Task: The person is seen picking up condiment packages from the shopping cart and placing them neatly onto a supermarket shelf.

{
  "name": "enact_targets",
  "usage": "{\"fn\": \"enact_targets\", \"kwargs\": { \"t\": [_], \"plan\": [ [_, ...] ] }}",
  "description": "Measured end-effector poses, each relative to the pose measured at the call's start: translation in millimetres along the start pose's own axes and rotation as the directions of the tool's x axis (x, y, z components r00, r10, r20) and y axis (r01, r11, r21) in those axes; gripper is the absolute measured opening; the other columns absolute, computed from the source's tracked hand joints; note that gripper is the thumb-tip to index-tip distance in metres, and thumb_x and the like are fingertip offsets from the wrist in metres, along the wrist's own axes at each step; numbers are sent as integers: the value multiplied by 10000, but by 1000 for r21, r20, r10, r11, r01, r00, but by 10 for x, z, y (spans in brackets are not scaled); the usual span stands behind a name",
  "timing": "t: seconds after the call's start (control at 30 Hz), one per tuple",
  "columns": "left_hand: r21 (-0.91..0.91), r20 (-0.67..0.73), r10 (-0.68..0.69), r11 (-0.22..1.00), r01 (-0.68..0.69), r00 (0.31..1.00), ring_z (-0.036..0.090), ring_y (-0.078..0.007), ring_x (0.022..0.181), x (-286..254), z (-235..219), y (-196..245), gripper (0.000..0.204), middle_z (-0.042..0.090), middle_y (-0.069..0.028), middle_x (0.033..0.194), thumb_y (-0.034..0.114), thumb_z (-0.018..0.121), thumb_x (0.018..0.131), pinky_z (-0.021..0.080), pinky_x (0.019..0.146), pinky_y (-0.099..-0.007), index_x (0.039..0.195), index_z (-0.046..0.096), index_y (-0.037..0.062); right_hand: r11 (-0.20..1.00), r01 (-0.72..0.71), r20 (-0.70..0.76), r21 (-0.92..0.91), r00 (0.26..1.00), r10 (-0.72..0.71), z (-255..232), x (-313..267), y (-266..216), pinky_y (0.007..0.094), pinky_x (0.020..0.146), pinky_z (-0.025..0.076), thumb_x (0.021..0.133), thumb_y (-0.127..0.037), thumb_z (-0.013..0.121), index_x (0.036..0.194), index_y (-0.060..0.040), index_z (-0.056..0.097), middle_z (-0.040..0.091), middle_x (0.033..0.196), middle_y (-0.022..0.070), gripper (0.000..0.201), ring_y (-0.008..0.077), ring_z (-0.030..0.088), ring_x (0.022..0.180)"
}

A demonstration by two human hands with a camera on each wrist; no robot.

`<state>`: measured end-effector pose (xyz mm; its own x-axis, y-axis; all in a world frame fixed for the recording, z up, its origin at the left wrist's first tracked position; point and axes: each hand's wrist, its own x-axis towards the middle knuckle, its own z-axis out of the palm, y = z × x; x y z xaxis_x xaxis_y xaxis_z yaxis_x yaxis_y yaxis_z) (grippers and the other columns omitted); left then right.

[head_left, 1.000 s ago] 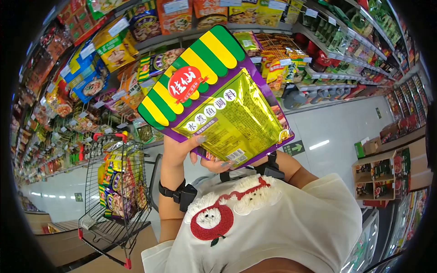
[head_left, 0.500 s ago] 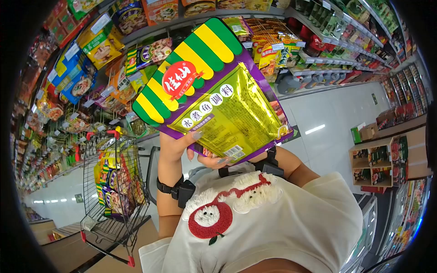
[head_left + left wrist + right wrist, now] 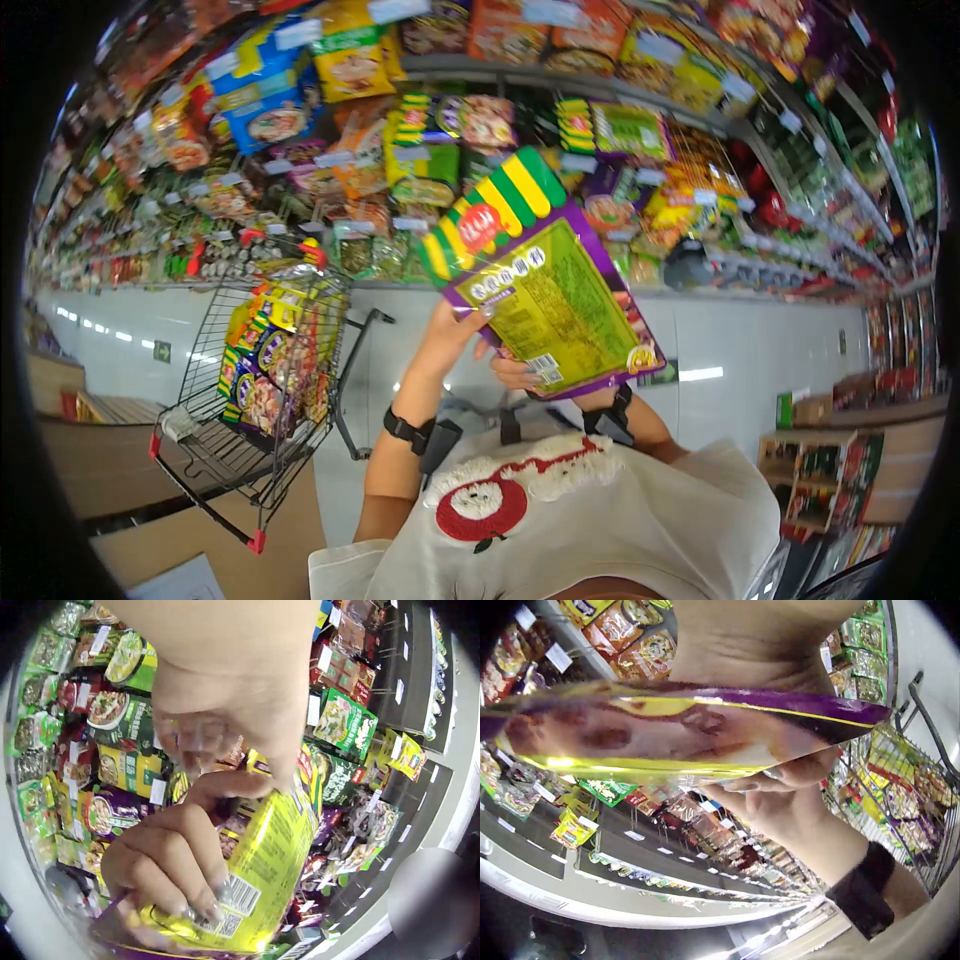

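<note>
A large seasoning packet with a green and yellow striped top, purple edges and an olive-yellow panel is held tilted in front of the chest. My left hand grips its left edge, thumb at the front; most of its fingers are hidden behind. At the lower edge, fingers of my right hand curl over the front beside the barcode. The left wrist view shows this right hand wrapped round the packet's corner. In the right wrist view the packet is seen edge-on, with the left hand beyond it.
At the left stands a wire shopping cart with red corners, holding several packets. Shelves of hanging packets run across the back. Pale floor tiles lie to the right, with a cardboard display box beyond.
The packet has moved lower and to the right in the head view, looking smaller. Both hands keep their hold. The view has shifted, showing more of the shelves behind.
</note>
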<state>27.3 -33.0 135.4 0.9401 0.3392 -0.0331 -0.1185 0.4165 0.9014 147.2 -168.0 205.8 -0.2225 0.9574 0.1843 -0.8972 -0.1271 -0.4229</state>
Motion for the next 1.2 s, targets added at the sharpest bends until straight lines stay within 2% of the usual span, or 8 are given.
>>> {"fn": "enact_targets", "kwargs": {
  "t": [0.07,0.17,0.2,0.23,0.33,0.57,0.93,1.2],
  "plan": [
    [156,-305,77,987,-30,949,526,-173,906,9,-198,-285,471,481,-94,1137,301,445,887,461,721,-311,1266,321,52,998,-44,-132,39,990,48,-239,61,133,251,527,299,544,-780,452,1116,97,408,384,681,63,1048,165,343,591],
    [-118,-283,-112,990,81,953,413,-202,1095,-273,-422,-243,597,371,-91,1271,491,345,877,381,866,-380,1336,217,133,993,5,-469,-116,881,-59,-820,52,365,270,521,331,646,-708,474,1114,96,408,452,696,61,933,157,418,594],
    [-189,-237,-96,981,51,967,411,-212,1101,-357,-519,-219,631,346,-97,1293,532,331,864,387,860,-389,1347,191,150,934,-187,-534,-305,845,-5,-591,170,258,224,504,368,856,-484,404,1036,-65,519,491,722,-1,469,81,463,604],
    [-177,-230,-61,984,20,971,411,-215,1102,-407,-580,-169,655,345,-94,1293,553,332,852,383,864,-395,1348,188,150,805,-371,-601,-463,799,22,-933,243,274,203,440,349,859,-476,400,1016,-78,537,483,638,-30,450,57,450,527],
    [-132,-232,-22,991,-9,972,407,-225,1113,-449,-718,-46,683,342,-107,1289,543,368,840,375,878,-396,1349,176,130,815,-486,-873,-315,485,-48,-747,745,422,192,422,330,869,-450,392,978,-91,561,448,578,-48,411,44,431,509],
    [170,-258,69,985,-25,964,445,-171,1031,-300,-965,30,549,461,-93,1131,219,563,813,389,860,-293,1249,295,21,820,-343,-771,-458,612,-175,-1907,747,1020,259,664,486,885,-350,438,1045,3,518,590,946,72,396,126,581,784],
    [-49,-281,-139,990,130,950,564,-151,856,-462,-1359,-209,324,575,-62,990,69,570,778,463,742,-278,1089,497,12,493,-450,-656,-744,630,-415,-1604,936,789,216,532,462,812,-291,569,985,-3,540,583,806,51,338,92,549,652],
    [-221,-321,-100,975,28,942,570,-203,911,-580,-1344,218,393,556,-103,1044,-23,548,753,478,774,-319,1132,443,4,686,-376,-694,-623,670,-264,-1324,806,305,191,544,425,834,-306,536,1007,-62,554,589,753,1,299,55,537,598]
  ]
}}
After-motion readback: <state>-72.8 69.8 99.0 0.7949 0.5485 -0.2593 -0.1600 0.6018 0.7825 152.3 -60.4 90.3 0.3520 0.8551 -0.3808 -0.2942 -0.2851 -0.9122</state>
